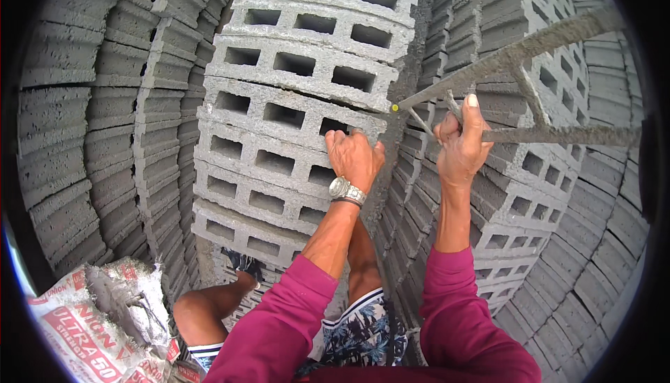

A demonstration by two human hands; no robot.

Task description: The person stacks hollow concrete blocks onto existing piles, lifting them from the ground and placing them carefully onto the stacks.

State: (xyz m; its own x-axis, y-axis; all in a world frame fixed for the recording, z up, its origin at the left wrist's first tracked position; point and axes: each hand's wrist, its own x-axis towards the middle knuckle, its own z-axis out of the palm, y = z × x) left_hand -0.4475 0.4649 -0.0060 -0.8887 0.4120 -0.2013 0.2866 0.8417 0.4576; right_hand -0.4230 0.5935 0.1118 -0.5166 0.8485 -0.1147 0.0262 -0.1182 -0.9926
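At the centre of the frame stands a stack of grey hollow concrete blocks [293, 111], each a rough slab pierced by a row of three rectangular holes, piled with their holed faces toward the camera. The left hand [354, 158], a metal wristwatch [345, 191] on its wrist, is curled with its fingers hooked over the edge of one block in the middle of that stack, gripping it. Just right of centre the right hand [460, 145] is clenched around a cement-crusted metal frame [530, 90] of welded bars that runs out to the upper right, the thumb up along one bar. Both forearms rise from the lower edge in magenta sleeves [279, 327].

At the lower left lies a torn paper cement sack [91, 320] in white and red; grey powder or crust shows at its open rip.

More grey blocks fill the rest: solid-sided rows [105, 104] stacked at the left, further holed stacks [544, 194] at the right. Below the arms, bare knees [202, 310] and patterned shorts [363, 334] show, one foot on a block
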